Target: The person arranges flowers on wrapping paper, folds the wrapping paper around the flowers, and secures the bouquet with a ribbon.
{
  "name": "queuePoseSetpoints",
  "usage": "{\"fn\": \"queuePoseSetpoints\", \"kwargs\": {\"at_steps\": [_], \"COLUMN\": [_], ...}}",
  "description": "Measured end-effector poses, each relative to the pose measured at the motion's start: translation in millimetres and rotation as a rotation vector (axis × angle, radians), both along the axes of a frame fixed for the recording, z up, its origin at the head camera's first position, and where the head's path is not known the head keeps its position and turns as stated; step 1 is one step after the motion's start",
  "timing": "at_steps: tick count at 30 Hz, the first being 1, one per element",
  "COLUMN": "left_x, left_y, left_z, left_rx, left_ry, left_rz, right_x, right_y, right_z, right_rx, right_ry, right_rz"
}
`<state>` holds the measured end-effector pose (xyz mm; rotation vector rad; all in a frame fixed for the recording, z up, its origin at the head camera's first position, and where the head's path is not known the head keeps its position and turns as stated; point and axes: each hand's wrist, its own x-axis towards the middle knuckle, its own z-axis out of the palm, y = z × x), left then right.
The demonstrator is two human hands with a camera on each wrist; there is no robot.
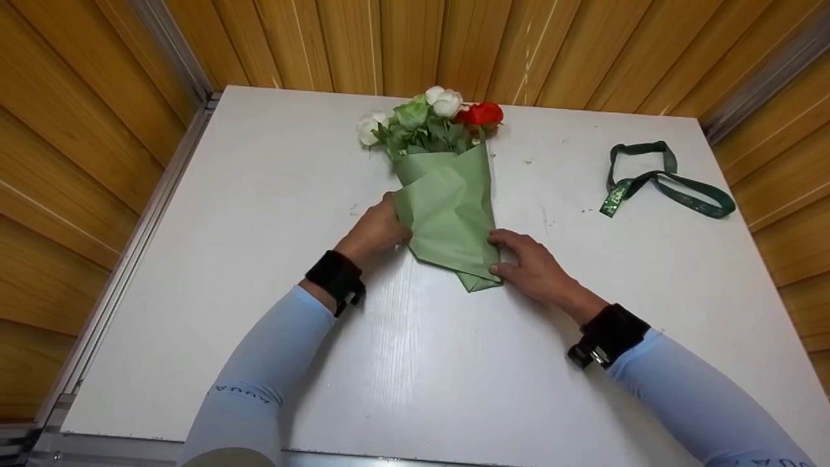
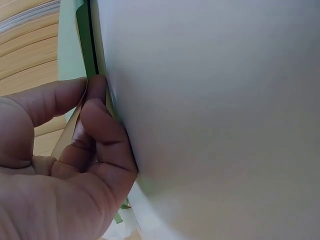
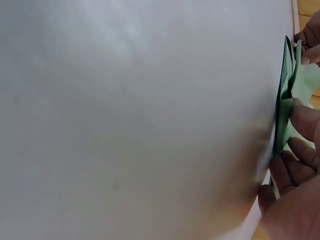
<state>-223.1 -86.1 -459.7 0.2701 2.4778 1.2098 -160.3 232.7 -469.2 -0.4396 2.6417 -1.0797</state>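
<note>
A bouquet of white, pale green and red flowers (image 1: 415, 113) lies on the white table, its stems wrapped in green wrapping paper (image 1: 447, 201). At the wrap's left edge is my left hand (image 1: 379, 227); the left wrist view shows its thumb and curled fingers pinching the paper's edge, part of them hidden behind it in the head view. My right hand (image 1: 535, 269) holds the lower right edge of the wrap, thumb near the folded bottom corner. From the right wrist, the folded paper (image 3: 285, 100) shows between thumb and fingers (image 3: 302, 152).
A dark green ribbon (image 1: 697, 201) lies loosely looped at the table's right side. The white table (image 1: 227, 272) is bounded by wood-patterned panels (image 1: 415, 45) at the back and both sides, with metal frame bars at the corners.
</note>
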Motion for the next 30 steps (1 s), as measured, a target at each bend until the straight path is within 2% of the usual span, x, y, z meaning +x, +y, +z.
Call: {"fn": "queuePoseSetpoints", "kwargs": {"at_steps": [6, 11, 18, 22, 27, 30], "left_x": [-1.2, -1.7, -1.7, -2.1, -0.7, 2.3], "left_y": [-0.6, -0.9, 1.4, 4.6, 10.8, 13.2], "left_z": [-0.4, -0.2, 0.4, 1.4, 6.0, 8.3], "left_rx": [-0.021, -0.043, -0.03, -0.069, -0.162, -0.212], "left_ry": [-0.005, -0.031, 0.001, 0.015, -0.034, -0.038], "left_rz": [0.006, 0.01, -0.059, -0.07, -0.001, 0.054], "right_x": [-0.8, -0.1, 1.0, 0.5, -1.2, -1.7], "right_y": [6, 8, 8, 6, 1, -1], "right_z": [1.0, 1.0, 3.1, 5.8, 8.7, 11.5], "right_rx": [0.023, 0.044, 0.122, 0.185, 0.277, 0.328], "right_ry": [-0.029, -0.026, -0.017, 0.007, 0.044, 0.054], "right_rz": [0.076, 0.098, 0.118, 0.152, 0.194, 0.217]}}
